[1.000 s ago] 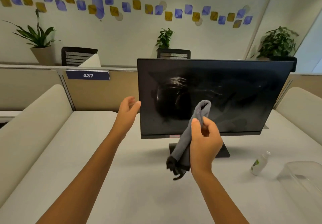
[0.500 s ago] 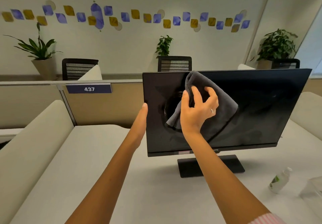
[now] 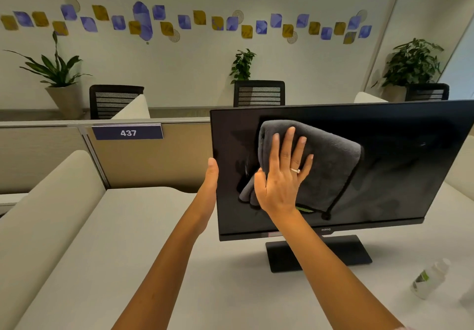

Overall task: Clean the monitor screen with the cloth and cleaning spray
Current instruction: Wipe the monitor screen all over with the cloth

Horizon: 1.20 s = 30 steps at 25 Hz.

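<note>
A black monitor (image 3: 384,170) stands on its flat base (image 3: 341,252) on the white desk. Its screen is dark. A grey cloth (image 3: 331,165) lies spread against the left half of the screen. My right hand (image 3: 282,175) presses flat on the cloth with fingers spread and pointing up. My left hand (image 3: 209,183) holds the monitor's left edge, thumb at the front, fingers hidden behind. A small clear spray bottle (image 3: 429,279) with a green label lies on the desk at the lower right.
The white desk (image 3: 154,240) has padded side panels (image 3: 38,214) left and right. A beige partition (image 3: 154,160) with a "437" sign runs behind. Beyond it stand black chairs (image 3: 259,93) and potted plants (image 3: 53,78).
My right hand raised the cloth from below the screen and flattened it against the left half. My left hand closed on the monitor's left edge. The view moved nearer.
</note>
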Tool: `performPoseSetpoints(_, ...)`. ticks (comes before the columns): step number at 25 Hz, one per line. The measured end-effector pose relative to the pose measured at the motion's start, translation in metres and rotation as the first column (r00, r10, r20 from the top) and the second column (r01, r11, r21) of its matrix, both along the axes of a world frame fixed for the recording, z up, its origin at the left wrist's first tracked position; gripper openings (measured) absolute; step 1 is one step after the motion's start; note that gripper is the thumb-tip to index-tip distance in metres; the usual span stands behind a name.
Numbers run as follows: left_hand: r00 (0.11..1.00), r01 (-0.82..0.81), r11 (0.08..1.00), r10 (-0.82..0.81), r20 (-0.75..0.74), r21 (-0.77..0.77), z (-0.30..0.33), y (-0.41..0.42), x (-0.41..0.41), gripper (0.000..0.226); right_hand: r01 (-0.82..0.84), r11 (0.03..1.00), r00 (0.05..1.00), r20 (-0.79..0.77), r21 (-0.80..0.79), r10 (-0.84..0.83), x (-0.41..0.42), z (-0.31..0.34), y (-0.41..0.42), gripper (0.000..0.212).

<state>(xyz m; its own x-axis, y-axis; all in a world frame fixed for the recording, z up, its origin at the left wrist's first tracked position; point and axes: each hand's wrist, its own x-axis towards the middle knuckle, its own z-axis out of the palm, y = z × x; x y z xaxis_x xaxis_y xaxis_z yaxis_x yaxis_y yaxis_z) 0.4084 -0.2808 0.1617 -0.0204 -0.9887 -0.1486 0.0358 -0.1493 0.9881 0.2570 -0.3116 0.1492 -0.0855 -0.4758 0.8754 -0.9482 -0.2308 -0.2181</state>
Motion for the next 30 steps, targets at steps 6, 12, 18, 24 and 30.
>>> performPoseSetpoints(6, 0.999, -0.034, 0.999, 0.034, -0.008, 0.031, 0.0, -0.005, 0.001, 0.102, -0.031, 0.996, 0.98, -0.191, 0.088, 0.047, -0.005, -0.063, 0.021, 0.077)
performPoseSetpoints(12, 0.998, -0.065, 0.991, 0.067, -0.011, 0.118, 0.007, -0.008, -0.001, 0.106, 0.032, 0.995, 0.999, -0.01, 0.091, -0.031, -0.016, -0.042, 0.015, 0.075)
performPoseSetpoints(18, 0.987, 0.084, 0.996, -0.083, -0.139, 0.001, 0.009, 0.001, 0.008, 0.075, -0.016, 0.999, 1.0, 0.023, -0.031, 0.017, 0.016, 0.026, 0.0, 0.074)
performPoseSetpoints(24, 0.953, 0.229, 0.958, -0.257, -0.163, -0.174, 0.01, 0.013, 0.021, 0.073, -0.17, 0.983, 0.961, -0.234, -0.074, 0.148, 0.05, 0.031, 0.0, 0.068)
performPoseSetpoints(30, 0.922, 0.274, 0.947, -0.308, -0.236, -0.168, 0.01, 0.014, 0.025, 0.068, -0.138, 0.989, 0.923, -0.357, 0.047, 0.146, 0.035, -0.04, 0.014, 0.062)
